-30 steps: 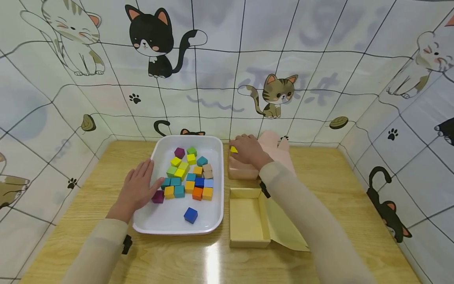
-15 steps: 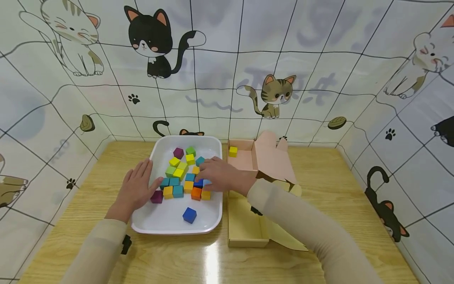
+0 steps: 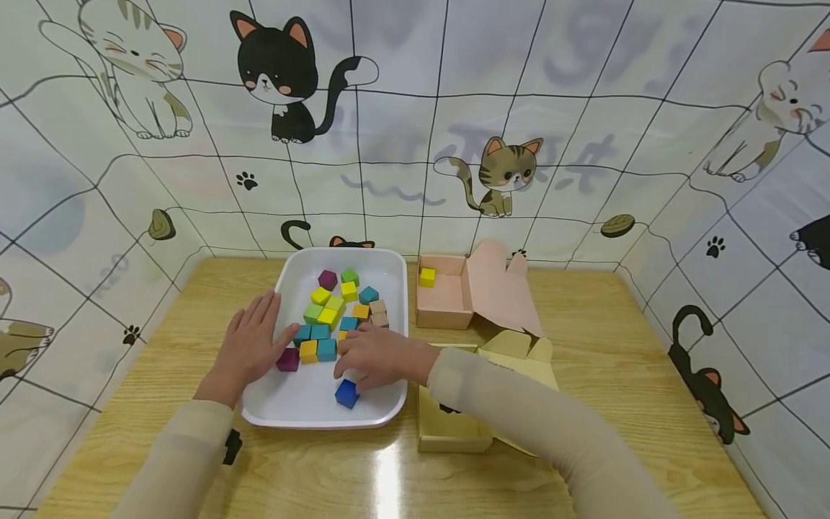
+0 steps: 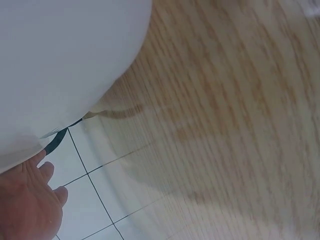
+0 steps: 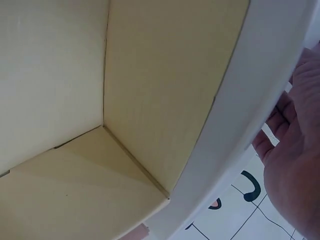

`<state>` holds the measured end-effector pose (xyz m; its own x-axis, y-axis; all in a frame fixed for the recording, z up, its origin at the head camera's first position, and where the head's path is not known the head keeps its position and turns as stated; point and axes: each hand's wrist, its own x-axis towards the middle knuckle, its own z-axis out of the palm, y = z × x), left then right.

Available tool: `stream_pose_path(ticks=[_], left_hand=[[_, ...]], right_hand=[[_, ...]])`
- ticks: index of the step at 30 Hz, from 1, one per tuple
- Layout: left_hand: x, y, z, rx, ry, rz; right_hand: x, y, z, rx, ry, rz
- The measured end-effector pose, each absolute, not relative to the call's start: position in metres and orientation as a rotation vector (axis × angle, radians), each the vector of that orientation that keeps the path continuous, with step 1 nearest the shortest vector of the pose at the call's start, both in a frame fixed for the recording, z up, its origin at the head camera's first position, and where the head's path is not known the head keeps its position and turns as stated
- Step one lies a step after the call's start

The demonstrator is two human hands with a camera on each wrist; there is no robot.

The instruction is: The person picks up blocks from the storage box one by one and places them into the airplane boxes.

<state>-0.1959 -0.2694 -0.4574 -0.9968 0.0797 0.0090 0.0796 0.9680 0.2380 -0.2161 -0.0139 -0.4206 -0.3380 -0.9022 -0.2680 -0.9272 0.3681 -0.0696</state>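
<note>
A white tray [image 3: 292,414] holds several coloured cubes. My left hand [image 3: 249,346] rests along its left rim with straight fingers; part of that hand [image 4: 30,200] shows under the tray's edge in the left wrist view. Over the tray's right half, my right hand [image 3: 385,355] reaches down with bent, spread fingers and covers some cubes. Just in front of its thumb lies a dark blue cube [image 3: 346,394], apart from the group. Whether the fingertips touch it is hard to tell. The right wrist view shows this hand [image 5: 295,155] beyond the tray wall, its fingertips hidden.
Right of the tray stands an open pink box [image 3: 447,319] with one yellow cube [image 3: 427,277] inside. An open pale yellow box [image 3: 454,443] sits nearer, partly under my right forearm. Both lids fold out rightward. Cat-printed sheets [image 3: 402,130] enclose the wooden table [image 3: 311,468].
My right hand has left the pink box, where the yellow cube stays, swept left over the tray's cubes, and come nearer toward the lone blue cube. My left hand has stayed put.
</note>
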Motion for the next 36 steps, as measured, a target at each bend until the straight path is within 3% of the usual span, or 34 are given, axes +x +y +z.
stream_pose_path(ticks=[16,28,36], left_hand=[[-0.196,-0.268,-0.456,0.146,3.116,0.356],[-0.195,-0.27,-0.458,0.143,3.117,0.35],[-0.195,-0.27,-0.458,0.149,3.124,0.366]], right_hand=[[-0.214,-0.017,-0.427,-1.651,2.311,0.127],[-0.235,0.005,-0.387,-1.518,2.527,0.029],[-0.263,0.042,-0.365,-1.249,2.751,-0.173]])
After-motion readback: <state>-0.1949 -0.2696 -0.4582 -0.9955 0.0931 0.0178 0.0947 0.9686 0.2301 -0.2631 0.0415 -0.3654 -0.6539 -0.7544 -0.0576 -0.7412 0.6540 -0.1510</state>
